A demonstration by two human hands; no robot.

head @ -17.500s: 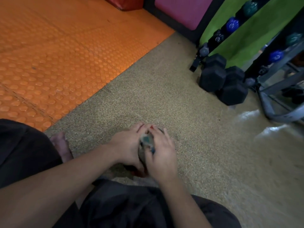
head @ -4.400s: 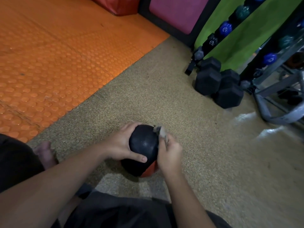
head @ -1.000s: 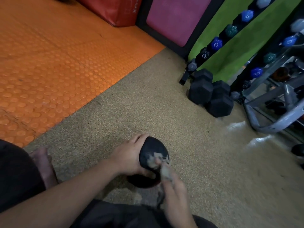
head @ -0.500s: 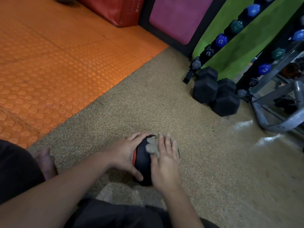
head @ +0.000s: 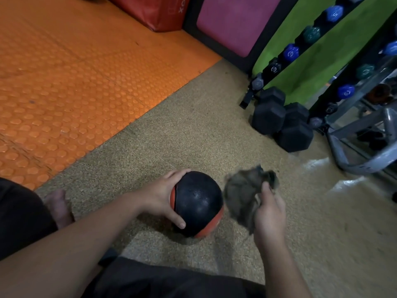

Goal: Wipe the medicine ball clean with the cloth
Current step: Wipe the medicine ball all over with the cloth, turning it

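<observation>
- Now the left hand [head: 160,195] grips the medicine ball [head: 198,203] on the floor [head: 193,134].
- At its 3 o'clock, just apart, the right hand [head: 269,214] clutches the bunched cloth [head: 242,192].

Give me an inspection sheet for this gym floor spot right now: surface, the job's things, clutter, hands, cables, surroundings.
Surface: speckled tan floor, glossy patch at right; orange studded mat to the left.
Job's things: black and red medicine ball on the floor; grey cloth off the ball, beside it on the right.
Clutter: black hex dumbbells on the floor by the rack.
Hands: left hand holds the ball's left side; right hand grips the cloth.
Cables: nothing seen.
Surroundings: dumbbell rack against a green wall, pink pad, red pad, grey metal frame.
</observation>
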